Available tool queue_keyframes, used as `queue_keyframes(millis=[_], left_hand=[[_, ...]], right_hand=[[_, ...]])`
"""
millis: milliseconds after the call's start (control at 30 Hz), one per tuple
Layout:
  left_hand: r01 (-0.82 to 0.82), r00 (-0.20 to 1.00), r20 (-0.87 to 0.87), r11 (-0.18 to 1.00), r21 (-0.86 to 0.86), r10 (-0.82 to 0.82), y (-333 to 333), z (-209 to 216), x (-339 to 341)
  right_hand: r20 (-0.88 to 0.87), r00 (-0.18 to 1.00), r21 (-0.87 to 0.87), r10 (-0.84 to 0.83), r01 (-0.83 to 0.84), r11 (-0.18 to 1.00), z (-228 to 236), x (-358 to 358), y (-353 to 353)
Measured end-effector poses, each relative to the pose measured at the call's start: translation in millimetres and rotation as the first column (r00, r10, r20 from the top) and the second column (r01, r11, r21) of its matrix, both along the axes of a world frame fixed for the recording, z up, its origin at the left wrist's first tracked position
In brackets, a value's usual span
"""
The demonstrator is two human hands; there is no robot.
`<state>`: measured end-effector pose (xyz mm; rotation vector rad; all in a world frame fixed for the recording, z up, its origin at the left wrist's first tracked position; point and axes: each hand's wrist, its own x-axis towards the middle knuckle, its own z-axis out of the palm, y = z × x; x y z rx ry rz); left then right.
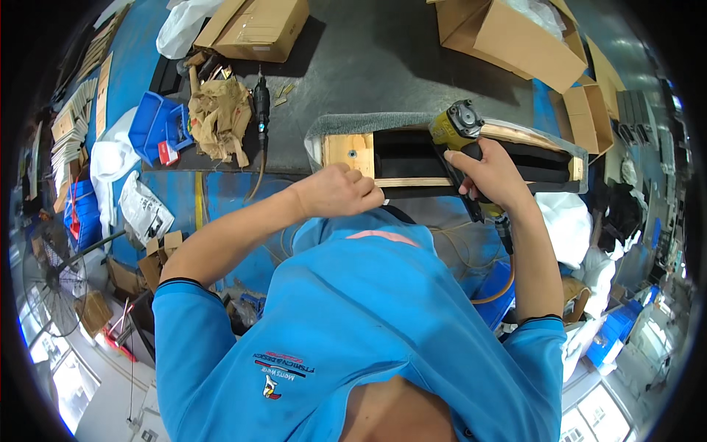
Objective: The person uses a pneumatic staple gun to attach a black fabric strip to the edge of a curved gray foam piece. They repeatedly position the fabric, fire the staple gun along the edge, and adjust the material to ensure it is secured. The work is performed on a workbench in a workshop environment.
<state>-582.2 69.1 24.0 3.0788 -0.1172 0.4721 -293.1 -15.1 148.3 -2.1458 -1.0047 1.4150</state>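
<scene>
A long wooden frame [352, 152] lined with black padding lies across the grey table in front of me. My right hand [492, 174] grips a yellow and black pneumatic staple gun [458, 127], its nose set against the frame's near rail. My left hand [345, 190] is closed, pinching the edge of the covering against the near wooden rail close to the frame's left end. An air hose [504, 283] runs down from the gun past my right forearm.
Open cardboard boxes [508, 33] stand at the back of the grey table [383, 66]. Crumpled brown paper [219, 118], a black rotary tool [261, 99] and blue bins [156, 127] lie to the left. White bags and a floor fan [53, 283] sit below.
</scene>
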Motion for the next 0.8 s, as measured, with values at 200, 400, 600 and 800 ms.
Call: queue_keyframes(millis=[200, 400, 600, 800], left_hand=[[-0.087, 0.966, 0.205, 0.946, -0.314, 0.157, 5, -2, 4], [-0.284, 0.891, 0.194, 0.838, -0.466, 0.410, 1, -2, 7], [-0.352, 0.824, 0.168, 0.720, -0.598, 0.541, -1, 2, 10], [-0.366, 0.804, 0.189, 0.721, -0.588, 0.563, 0, -5, 12]], right_hand=[[-0.048, 0.999, -0.039, 0.004, -0.006, 0.999, -1, 2, 3], [0.059, 0.998, -0.004, -0.017, 0.018, 1.000, -3, -4, -2], [-0.117, 0.991, 0.092, -0.059, 0.070, 0.993, 21, -42, -52], [0.022, 0.976, 0.170, 0.215, -0.216, 0.962, -5, -90, -53]])
